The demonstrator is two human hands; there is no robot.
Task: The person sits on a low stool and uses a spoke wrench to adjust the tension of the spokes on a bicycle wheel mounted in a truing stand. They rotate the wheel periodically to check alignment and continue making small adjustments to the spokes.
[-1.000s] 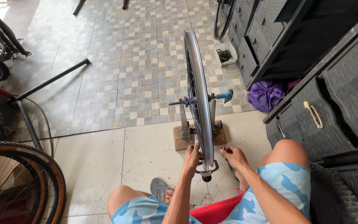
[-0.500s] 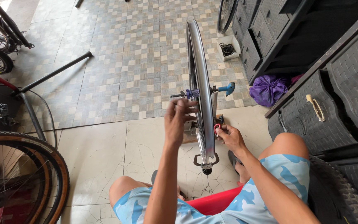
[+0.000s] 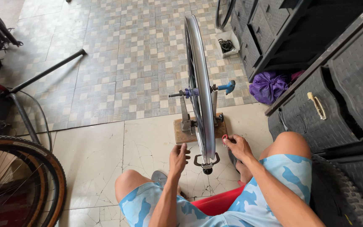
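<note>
a: standing upright on edge, a silver bicycle wheel, rim thin and shiny, spokes dark, clamped in a grey truing stand on a small wooden base, middle of the floor.

b: and the hands?

a: left hand just left of the rim's lower part, fingers loosely spread, holding nothing. right hand just right of the rim, fingers pinched narrow on a small red-tipped tool; hard to tell what kind.

b: anything at the hub?

a: blue handle sticking out to the right, purple fitting on the left.

b: surface?

a: cracked pale floor tiles under the stand, small checkered tiles farther off.

b: around the room?

a: dark woven drawers along the right, purple bag at their foot. tan-walled tyre at lower left, black stand legs above it, knobby tyre lower right. blue patterned shorts and a red seat nearest the camera.
</note>
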